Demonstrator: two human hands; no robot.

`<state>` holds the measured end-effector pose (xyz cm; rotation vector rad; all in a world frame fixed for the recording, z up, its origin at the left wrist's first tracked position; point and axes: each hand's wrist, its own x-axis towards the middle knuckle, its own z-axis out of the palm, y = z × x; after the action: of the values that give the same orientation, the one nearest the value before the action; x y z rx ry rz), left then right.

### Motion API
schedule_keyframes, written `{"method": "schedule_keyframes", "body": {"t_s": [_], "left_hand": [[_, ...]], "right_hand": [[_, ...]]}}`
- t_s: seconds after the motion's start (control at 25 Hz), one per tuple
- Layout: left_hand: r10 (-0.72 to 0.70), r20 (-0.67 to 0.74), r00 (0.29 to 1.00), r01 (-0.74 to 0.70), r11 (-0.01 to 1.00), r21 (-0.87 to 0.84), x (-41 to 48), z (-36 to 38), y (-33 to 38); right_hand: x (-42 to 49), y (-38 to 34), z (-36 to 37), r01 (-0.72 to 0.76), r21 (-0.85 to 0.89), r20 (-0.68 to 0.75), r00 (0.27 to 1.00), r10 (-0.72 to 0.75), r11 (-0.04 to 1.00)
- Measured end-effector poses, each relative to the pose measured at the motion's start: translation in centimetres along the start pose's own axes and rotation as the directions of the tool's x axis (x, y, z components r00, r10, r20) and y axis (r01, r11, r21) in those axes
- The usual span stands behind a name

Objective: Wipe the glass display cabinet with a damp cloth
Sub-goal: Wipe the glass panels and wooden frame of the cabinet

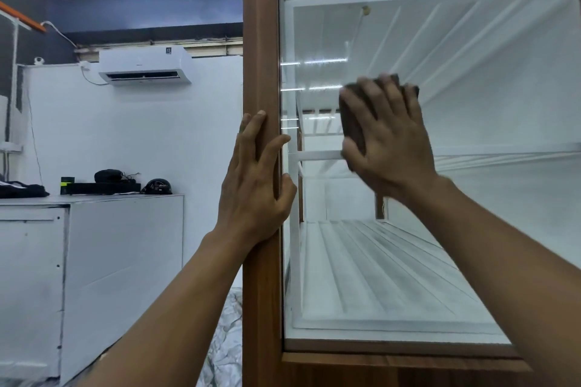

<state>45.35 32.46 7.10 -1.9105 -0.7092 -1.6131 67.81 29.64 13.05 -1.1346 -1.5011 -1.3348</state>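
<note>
Against the glass pane (pixel 471 198) of the display cabinet (pixel 261 292), at about two o'clock from centre, the right hand (pixel 388 135) presses a dark cloth (pixel 353 126) flat, fingers spread over it. Overlapping strokes with even pressure, worked out to the edges, would likely avoid streaks. At nine o'clock of it, the left hand (pixel 256 188) clasps the wooden frame post, arm raised, steadying.

Bright cool overhead light, streaks of glare on the glass pane (pixel 314 61), motion-blurred right hand (pixel 388 132) beside them, wide-angle edge bending.
</note>
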Motion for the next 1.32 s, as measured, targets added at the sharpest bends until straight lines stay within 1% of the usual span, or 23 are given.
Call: {"method": "schedule_keyframes", "body": {"t_s": [0.04,0.08,0.2,0.24,0.28,0.4,0.44,0.52,0.6,0.68,0.72,0.8,0.84,0.88,0.92,1.0,1.04,1.08,1.12,1.2,1.24,1.28,1.32], "left_hand": [[-0.003,-0.004,1.000,0.003,1.000,-0.004,0.0,0.0,0.0],[0.000,-0.013,1.000,0.000,1.000,-0.008,0.1,0.0,0.0],[0.017,-0.027,0.999,-0.017,1.000,-0.021,0.1,-0.1,-0.1],[0.021,-0.026,0.999,-0.022,0.999,-0.024,0.1,-0.1,-0.2],[0.025,-0.027,0.999,-0.025,0.999,-0.023,0.1,-0.1,-0.2],[0.022,-0.033,0.999,-0.022,1.000,-0.017,0.0,-0.1,-0.2],[0.024,-0.038,0.999,-0.024,0.999,-0.022,0.0,-0.1,-0.2],[0.035,-0.043,0.998,-0.037,0.999,-0.040,0.0,-0.1,-0.2],[0.034,-0.040,0.999,-0.036,0.998,-0.054,0.0,-0.2,-0.3],[0.034,-0.040,0.999,-0.035,0.998,-0.045,0.0,-0.1,-0.3],[0.037,-0.043,0.998,-0.039,0.999,-0.032,-0.2,0.0,-0.3],[0.034,-0.056,0.998,-0.035,0.999,-0.012,-0.5,0.1,-0.1],[0.026,-0.062,0.998,-0.027,1.000,-0.011,-0.5,0.2,0.0],[0.020,-0.064,0.998,-0.021,1.000,-0.013,-0.5,0.2,0.0],[0.018,-0.063,0.998,-0.019,1.000,-0.013,-0.5,0.1,0.0],[0.018,-0.045,0.999,-0.018,1.000,0.000,-0.8,0.0,-0.1],[0.020,-0.034,0.999,-0.020,1.000,0.010,-1.3,0.0,-0.1],[0.020,-0.022,1.000,-0.019,1.000,0.021,-2.1,0.0,0.1],[0.016,-0.015,1.000,-0.015,0.999,0.031,-3.1,0.2,0.3],[-0.003,-0.014,1.000,0.004,0.999,0.052,-5.0,0.6,0.6],[-0.012,-0.011,1.000,0.013,0.998,0.063,-5.8,0.7,0.7],[-0.016,-0.006,1.000,0.016,0.997,0.070,-6.4,0.8,0.8],[-0.017,0.001,1.000,0.017,0.997,0.073,-6.9,0.7,0.8]], "right_hand": [[1.8,-0.8,0.0,-0.043,0.010,-0.005,0.999,0.043,0.999],[2.7,-2.4,0.3,-0.004,0.012,-0.012,1.000,0.005,1.000],[0.0,-5.9,1.8,0.274,0.001,0.056,0.960,-0.273,0.962],[-0.7,-5.3,1.8,0.316,-0.017,0.073,0.946,-0.315,0.948],[0.1,-4.2,1.5,0.308,-0.027,0.072,0.950,-0.305,0.951],[5.8,-1.9,0.1,0.043,-0.042,0.017,0.999,-0.042,0.998],[6.7,-2.1,0.0,0.001,-0.026,0.011,1.000,-0.001,1.000],[4.6,-3.9,0.4,0.078,0.005,0.014,0.997,-0.078,0.997],[-1.6,-6.3,1.2,0.257,0.017,0.059,0.965,-0.257,0.966],[-4.8,-6.1,1.4,0.330,0.011,0.091,0.940,-0.329,0.944],[-3.9,-5.0,1.4,0.308,-0.008,0.080,0.948,-0.307,0.951],[0.7,-2.9,0.7,0.057,-0.014,0.021,0.998,-0.057,0.998],[2.6,-2.8,0.0,-0.050,0.008,0.021,0.999,0.050,0.999],[3.1,-3.4,0.0,-0.078,0.036,0.009,0.997,0.078,0.996],[2.2,-4.7,0.5,-0.037,0.054,0.002,0.999,0.037,0.998],[-3.4,-7.8,1.5,0.176,0.060,0.052,0.982,-0.179,0.983],[-6.5,-8.0,1.6,0.241,0.056,0.066,0.967,-0.244,0.969],[-8.4,-6.8,1.5,0.254,0.029,0.070,0.964,-0.255,0.967],[-8.8,-5.1,1.2,0.218,0.013,0.064,0.974,-0.218,0.976],[-7.4,-3.0,0.7,-0.029,0.020,0.022,0.999,0.028,0.999],[-6.8,-3.8,0.5,-0.099,0.043,0.025,0.995,0.098,0.994],[-7.1,-5.4,0.8,-0.075,0.066,0.018,0.997,0.074,0.995],[-8.3,-7.6,1.3,0.017,0.098,0.025,1.000,-0.020,0.995]]}}
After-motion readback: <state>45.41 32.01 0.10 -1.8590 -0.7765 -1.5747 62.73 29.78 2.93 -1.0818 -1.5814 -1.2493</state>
